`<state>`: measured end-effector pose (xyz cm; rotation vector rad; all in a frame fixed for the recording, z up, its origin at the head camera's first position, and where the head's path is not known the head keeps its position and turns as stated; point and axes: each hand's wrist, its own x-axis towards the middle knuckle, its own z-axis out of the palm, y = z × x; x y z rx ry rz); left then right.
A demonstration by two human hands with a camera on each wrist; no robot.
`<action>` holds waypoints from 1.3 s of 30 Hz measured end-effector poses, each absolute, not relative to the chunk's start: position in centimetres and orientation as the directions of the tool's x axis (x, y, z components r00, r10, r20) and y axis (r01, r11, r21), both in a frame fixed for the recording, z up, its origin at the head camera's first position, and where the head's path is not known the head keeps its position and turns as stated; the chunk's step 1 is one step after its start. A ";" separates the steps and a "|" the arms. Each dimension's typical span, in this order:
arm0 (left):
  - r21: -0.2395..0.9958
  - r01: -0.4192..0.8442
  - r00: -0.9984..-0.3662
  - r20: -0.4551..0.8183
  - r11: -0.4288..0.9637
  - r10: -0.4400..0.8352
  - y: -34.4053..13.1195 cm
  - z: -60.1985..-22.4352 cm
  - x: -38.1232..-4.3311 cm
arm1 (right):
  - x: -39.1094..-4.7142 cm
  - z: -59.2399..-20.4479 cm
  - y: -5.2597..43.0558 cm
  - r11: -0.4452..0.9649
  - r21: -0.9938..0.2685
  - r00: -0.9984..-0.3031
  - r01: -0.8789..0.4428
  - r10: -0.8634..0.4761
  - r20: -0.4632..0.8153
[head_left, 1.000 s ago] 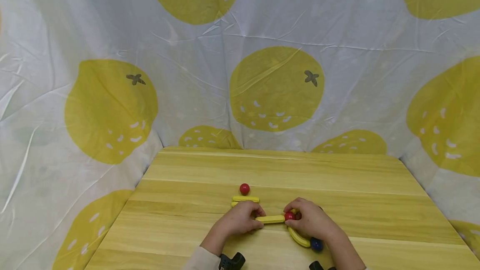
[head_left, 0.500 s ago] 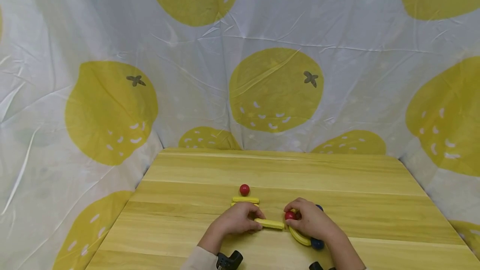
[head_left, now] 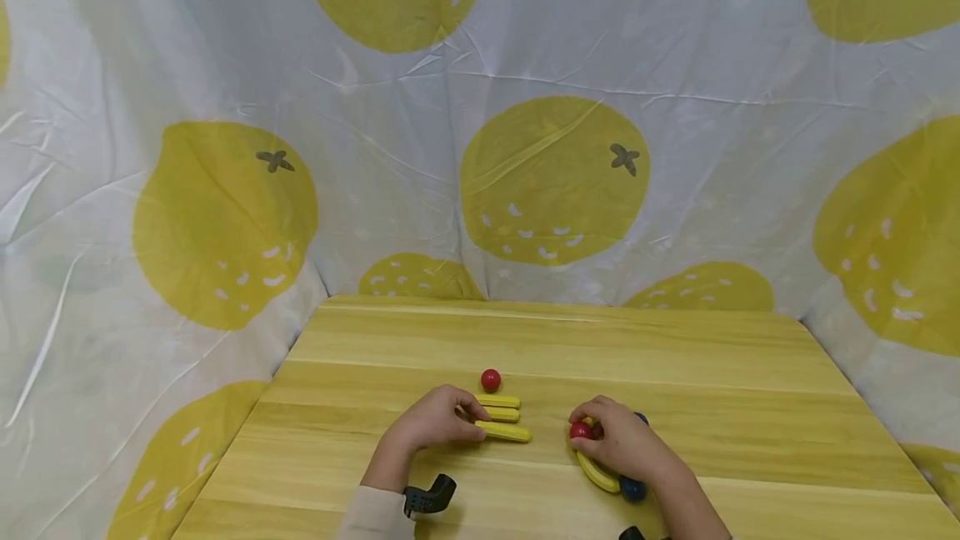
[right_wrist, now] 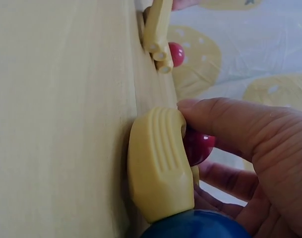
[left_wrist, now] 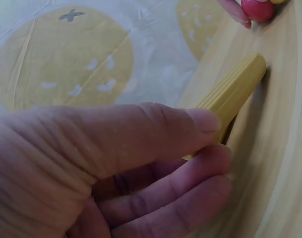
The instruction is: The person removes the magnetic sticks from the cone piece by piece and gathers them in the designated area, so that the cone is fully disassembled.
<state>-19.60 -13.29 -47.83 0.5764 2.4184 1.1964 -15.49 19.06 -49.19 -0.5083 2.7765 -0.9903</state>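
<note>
My left hand [head_left: 438,422] pinches one end of a straight yellow ridged stick [head_left: 506,432] between thumb and fingers. In the left wrist view the far end of that stick [left_wrist: 242,82] points away, slightly above the tabletop. My right hand [head_left: 622,440] holds a red ball [head_left: 581,431] between thumb and fingers. A curved yellow ridged piece [right_wrist: 160,168] meets that ball at one end and a blue ball [right_wrist: 195,225] at the other. Partly hidden behind the right hand is another blue ball [head_left: 642,417]. Some of this joined group is covered by the fingers.
Two more straight yellow sticks, a back one [head_left: 501,400] and a front one [head_left: 506,414], lie side by side just beyond the held stick. Behind them a loose red ball [head_left: 491,380] sits on the wooden table [head_left: 675,365]. A lemon-print cloth [head_left: 390,157] hangs behind.
My left hand has drawn the straight stick away from the red ball and moved it left, in front of the two lying sticks. The right hand has stayed nearly still.
</note>
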 end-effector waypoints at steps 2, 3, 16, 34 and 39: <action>0.806 0.186 -0.847 -0.159 0.562 0.508 -13.6 -47.8 -19.7 | -15.5 -49.3 19.0 0.726 -0.635 -0.934 -0.265 -0.358 -0.020; 0.802 0.188 -0.848 -0.158 0.566 0.506 -13.7 -47.8 -19.7 | -15.5 -49.3 19.0 0.726 -0.634 -0.935 -0.266 -0.355 -0.015; 0.765 0.189 -0.871 -0.159 0.616 0.465 -14.2 -47.7 -19.8 | -15.4 -49.4 18.9 0.728 -0.638 -0.940 -0.251 -0.342 -0.020; 0.698 0.203 -0.905 -0.134 0.687 0.403 -14.1 -48.2 -19.7 | -15.3 -48.5 19.2 0.720 -0.650 -0.944 -0.244 -0.331 -0.012; 0.690 0.216 -0.908 -0.119 0.691 0.403 -14.0 -48.0 -19.7 | -15.5 -47.9 20.4 0.783 -0.595 -0.982 -0.182 -0.175 0.070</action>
